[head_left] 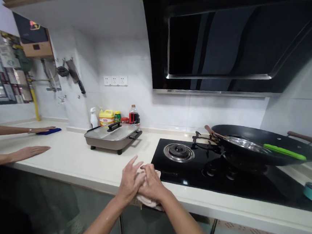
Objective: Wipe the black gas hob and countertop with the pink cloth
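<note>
At the counter's front edge my right hand (152, 184) is closed around a pale cloth (148, 201), which bunches beneath it and hangs a little over the edge. Close against it is my left hand (130, 178), its fingers apart and stretched upward, its thumb side touching the cloth and the right hand. Just to the right lies the black glass gas stove (186, 176) with a bare burner (179, 152). A brown electric pan (110, 142) with a glass lid stands behind and left of my hands.
A large wok (242, 132) sits on the right burner, holding a green-handled utensil (284, 152). Low overhead hangs the range hood (222, 46). At left, another person's hand (28, 154) lies on the counter; their other hand rests by a blue cloth (49, 131). Bottles (134, 116) line the wall.
</note>
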{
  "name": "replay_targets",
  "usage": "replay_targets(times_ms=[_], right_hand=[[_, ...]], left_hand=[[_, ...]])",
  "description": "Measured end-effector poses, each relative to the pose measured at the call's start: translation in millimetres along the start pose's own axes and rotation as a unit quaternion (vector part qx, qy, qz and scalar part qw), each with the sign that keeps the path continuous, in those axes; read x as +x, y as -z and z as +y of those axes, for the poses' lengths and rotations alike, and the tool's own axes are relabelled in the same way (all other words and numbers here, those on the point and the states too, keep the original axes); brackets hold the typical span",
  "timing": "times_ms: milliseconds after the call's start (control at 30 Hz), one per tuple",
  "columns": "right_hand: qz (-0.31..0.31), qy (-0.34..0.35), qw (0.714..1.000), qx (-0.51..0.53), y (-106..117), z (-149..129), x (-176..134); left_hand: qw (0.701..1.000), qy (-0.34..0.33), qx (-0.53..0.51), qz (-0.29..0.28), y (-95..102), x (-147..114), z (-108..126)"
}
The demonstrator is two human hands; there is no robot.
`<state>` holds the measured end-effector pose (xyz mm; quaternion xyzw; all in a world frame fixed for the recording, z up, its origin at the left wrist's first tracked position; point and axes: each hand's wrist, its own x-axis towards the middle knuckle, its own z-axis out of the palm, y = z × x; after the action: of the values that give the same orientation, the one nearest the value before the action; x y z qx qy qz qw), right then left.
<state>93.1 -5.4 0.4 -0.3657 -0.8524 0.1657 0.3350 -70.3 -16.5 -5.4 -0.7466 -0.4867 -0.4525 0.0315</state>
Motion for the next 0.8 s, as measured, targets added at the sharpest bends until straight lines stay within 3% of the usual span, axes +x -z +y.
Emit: replay_targets(times_ms=[100,200,233,300,367,500,633,800], right_hand=[[-0.022,0.014,0.999,0.033,17.6,4.8,-11.9],[-0.043,0.036,0.997,0.053,56.8,23.8,-40.7],[-0.029,0.032,0.998,0.047,72.3,34.6,-54.0],[0.062,-0.031,0.997,-0.029,100.5,61.6,-83.2],[0.117,-0.097,0.981,-0.118,118.4,91.1,-110.8],[0.121,-0.141,0.958,-0.216,115.2,131.4,-143.9],[0.109,-0.143,0.954,-0.24,98.2,142.2,-151.9],[0.103,-0.137,0.956,-0.24,97.1,149.3,-156.5]], left_hand=[[0.993,-0.002,0.022,-0.114,-3.9,-7.4,13.2],[0.982,0.012,0.08,-0.17,-5.9,-13.6,22.5],[0.979,0.009,0.103,-0.177,-6.4,-15.3,26.0],[0.972,0.003,0.141,-0.187,-8.0,-17.7,34.3],[0.967,-0.003,0.164,-0.196,-11.1,-18.1,43.2],[0.968,-0.032,0.159,-0.189,-20.0,-18.8,50.5],[0.979,-0.077,0.119,-0.144,-22.1,-29.0,37.4],[0.977,-0.088,0.102,-0.163,9.0,-33.5,12.8]])
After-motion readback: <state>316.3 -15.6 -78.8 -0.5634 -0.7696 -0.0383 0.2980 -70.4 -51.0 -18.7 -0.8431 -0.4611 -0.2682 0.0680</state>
